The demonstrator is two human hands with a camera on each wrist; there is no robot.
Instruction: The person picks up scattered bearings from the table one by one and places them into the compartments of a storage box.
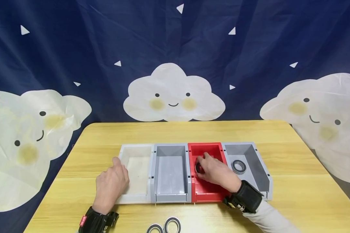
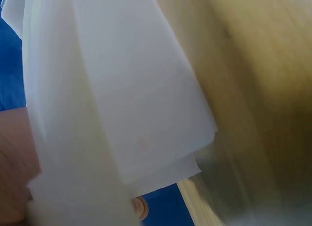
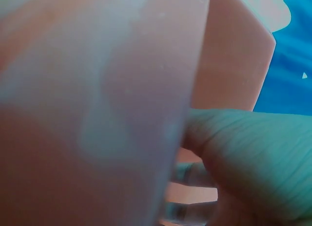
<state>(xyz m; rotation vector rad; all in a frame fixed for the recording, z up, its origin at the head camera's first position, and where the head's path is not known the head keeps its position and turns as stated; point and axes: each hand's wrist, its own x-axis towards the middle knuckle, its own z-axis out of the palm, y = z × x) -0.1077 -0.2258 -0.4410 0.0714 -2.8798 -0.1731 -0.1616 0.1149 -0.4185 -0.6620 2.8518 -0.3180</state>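
On the left, the left hand (image 1: 112, 181) is by the outer side of the white bin (image 1: 138, 171). Its fingertips are hidden, so I can't tell if it grips the side or just rests there. In the left wrist view, the cloudy white plastic takes up much of the picture and only a bit of skin shows at the edge.

Next comes a smooth grey bin (image 1: 171, 171), shaped like a box with a low front. Below it, two round rings (image 1: 179, 224) lie on the worktop (image 1: 140, 220), which has yellow wood stripes. The picture's bottom edge cuts both rings off.

Then there is a shiny red bin (image 1: 210, 196). Inside it, the right hand (image 1: 213, 170) pinches a dark ring (image 1: 196, 168), partly covered by the fingers. The right wrist view is blurry and something pale blocks its left half, so the ring can't be made out there.

Last, a second grey bin (image 1: 249, 178) holds a black ring with a shiny metal edge (image 1: 239, 172), lying flat.
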